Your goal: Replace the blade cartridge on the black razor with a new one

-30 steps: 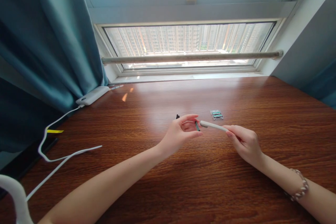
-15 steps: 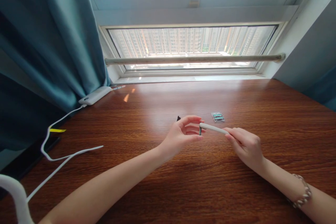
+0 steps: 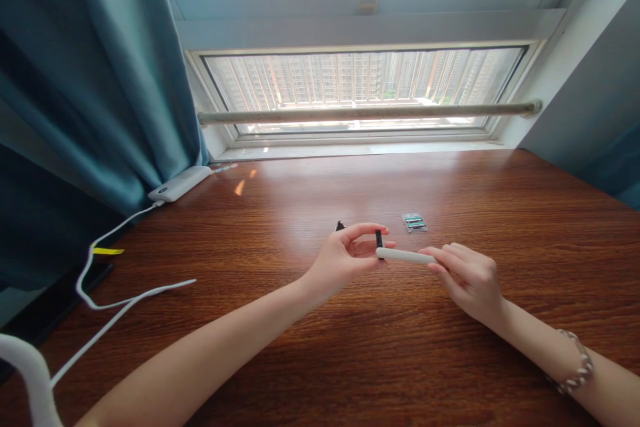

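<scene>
My left hand [image 3: 345, 255] pinches a small dark razor head [image 3: 379, 238] between thumb and fingertips, just above the wooden table [image 3: 320, 320]. My right hand [image 3: 467, 277] grips a slim white razor handle [image 3: 404, 255] by its near end, its free tip pointing left and meeting the dark piece. A clear pack of green-striped cartridges [image 3: 415, 221] lies flat on the table just beyond both hands. A tiny black piece [image 3: 340, 225] rests on the table behind my left fingers.
A white power bank [image 3: 180, 183] lies at the back left by the teal curtain [image 3: 90, 80], its white cable [image 3: 120, 280] snaking across the left side. A dark flat device [image 3: 45, 307] with a yellow tag sits at the left edge. The window sill runs along the back.
The white handle has dropped from a tilted pose to nearly level, its tip now under the dark piece. My left fingers have turned the dark piece upright.
</scene>
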`<act>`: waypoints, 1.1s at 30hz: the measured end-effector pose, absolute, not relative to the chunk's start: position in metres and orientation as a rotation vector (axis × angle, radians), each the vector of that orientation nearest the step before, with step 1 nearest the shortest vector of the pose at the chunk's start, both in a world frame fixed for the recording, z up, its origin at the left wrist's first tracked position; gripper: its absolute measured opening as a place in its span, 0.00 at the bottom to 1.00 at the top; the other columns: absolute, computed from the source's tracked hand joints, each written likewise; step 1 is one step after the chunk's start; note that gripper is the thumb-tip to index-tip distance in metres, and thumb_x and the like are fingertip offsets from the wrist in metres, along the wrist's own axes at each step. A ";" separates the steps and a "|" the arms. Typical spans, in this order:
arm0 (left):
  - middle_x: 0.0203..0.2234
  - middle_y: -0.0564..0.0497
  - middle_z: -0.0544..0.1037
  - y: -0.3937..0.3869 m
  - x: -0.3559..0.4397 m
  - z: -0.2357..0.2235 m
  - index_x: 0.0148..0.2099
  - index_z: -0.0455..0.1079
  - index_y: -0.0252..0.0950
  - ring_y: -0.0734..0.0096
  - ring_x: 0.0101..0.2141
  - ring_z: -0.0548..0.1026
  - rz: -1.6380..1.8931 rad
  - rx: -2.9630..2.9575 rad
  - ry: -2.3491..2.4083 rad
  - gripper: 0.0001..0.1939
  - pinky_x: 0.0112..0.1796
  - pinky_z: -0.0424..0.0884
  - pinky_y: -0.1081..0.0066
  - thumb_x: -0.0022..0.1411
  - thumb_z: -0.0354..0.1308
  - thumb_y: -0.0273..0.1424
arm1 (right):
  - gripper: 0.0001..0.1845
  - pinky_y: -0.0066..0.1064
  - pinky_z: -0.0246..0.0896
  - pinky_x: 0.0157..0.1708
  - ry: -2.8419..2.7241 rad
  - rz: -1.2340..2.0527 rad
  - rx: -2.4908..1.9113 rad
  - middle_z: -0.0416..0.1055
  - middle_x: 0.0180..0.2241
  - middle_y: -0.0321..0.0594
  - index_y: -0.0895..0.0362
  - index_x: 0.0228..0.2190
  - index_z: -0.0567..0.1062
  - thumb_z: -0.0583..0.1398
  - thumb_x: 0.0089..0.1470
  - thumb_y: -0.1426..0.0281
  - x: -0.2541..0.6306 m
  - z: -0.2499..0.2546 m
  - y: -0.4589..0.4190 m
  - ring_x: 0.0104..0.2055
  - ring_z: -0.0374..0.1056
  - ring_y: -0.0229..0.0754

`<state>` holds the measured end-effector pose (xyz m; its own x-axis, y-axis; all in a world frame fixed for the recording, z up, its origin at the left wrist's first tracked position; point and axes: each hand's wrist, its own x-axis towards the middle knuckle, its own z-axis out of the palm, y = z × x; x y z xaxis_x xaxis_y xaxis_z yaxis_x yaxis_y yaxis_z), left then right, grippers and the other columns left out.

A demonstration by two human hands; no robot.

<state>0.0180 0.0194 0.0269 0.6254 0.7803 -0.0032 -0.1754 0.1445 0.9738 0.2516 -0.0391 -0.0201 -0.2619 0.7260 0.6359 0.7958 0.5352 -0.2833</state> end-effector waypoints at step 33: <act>0.25 0.46 0.78 0.021 0.016 0.023 0.35 0.71 0.29 0.66 0.27 0.76 0.669 1.257 0.625 0.11 0.34 0.72 0.65 0.47 0.63 0.27 | 0.09 0.28 0.56 0.29 -1.952 -0.186 -1.287 0.71 0.26 0.39 0.57 0.36 0.74 0.55 0.53 0.71 0.251 -0.017 -0.040 0.27 0.64 0.37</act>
<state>0.0156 0.0215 0.0235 0.6589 0.7498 -0.0594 -0.1102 0.1744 0.9785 0.2507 -0.0399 -0.0168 -0.1874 0.7193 0.6689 0.8328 0.4774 -0.2801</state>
